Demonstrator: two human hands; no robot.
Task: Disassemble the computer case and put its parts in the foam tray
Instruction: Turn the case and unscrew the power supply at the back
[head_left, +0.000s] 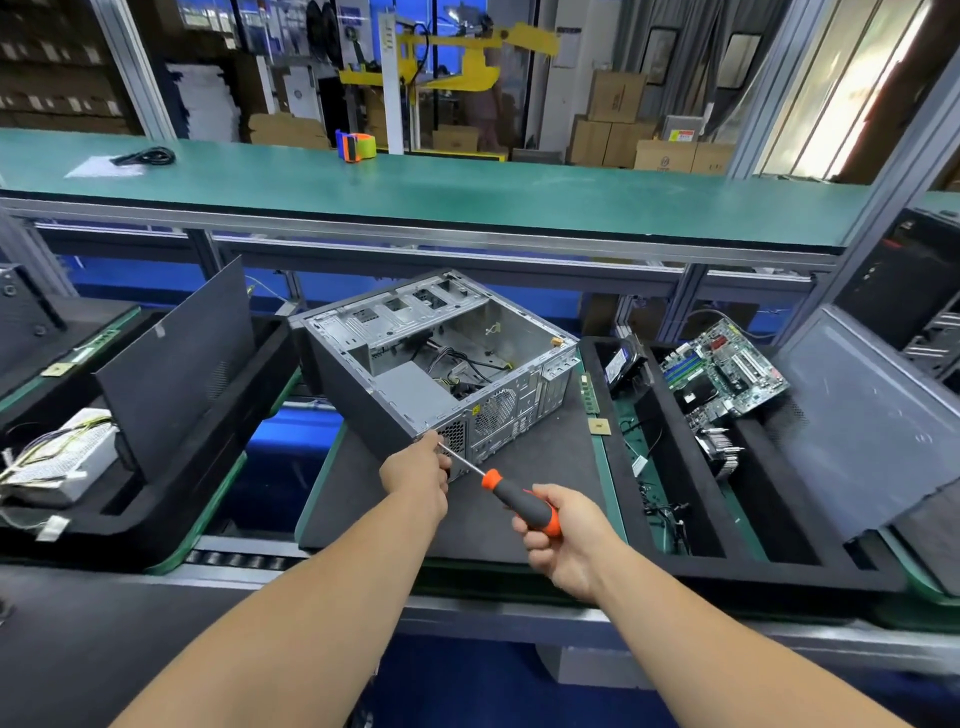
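- Head view showed one computer case (436, 358), a boxy shell of grey sheet metal with dark outer panels, lying on its side with the open face up on a dark mat (519, 499) on the bench.
- Inside it sat one grey power supply block (410, 389) and a tangle of black and yellow cables (457, 371).
- Two bare hands worked at its near corner. Left hand (415, 470) had its grip closed around the thin steel shaft by the tip, against the rear panel's perforated grille.
- Right hand (566, 540) had its grip clamped on the rounded orange-and-grey handle of one screwdriver (519, 501), which slanted up-left toward the case.
- Two black foam trays were visible: the right foam tray (644, 415), just beside the mat, held one green motherboard (724, 371), one finned metal heatsink (719, 452) and loose cables.
- Left foam tray (156, 499) held one white-grey unit (67, 457) with bundled wires and one flat dark side panel (182, 364) leaning upright.
- One green memory stick (587, 395) and one small square chip (601, 427) lay at the mat's right edge.
- One orange-and-green tape dispenser (356, 145) stood on the green upper shelf (467, 197).
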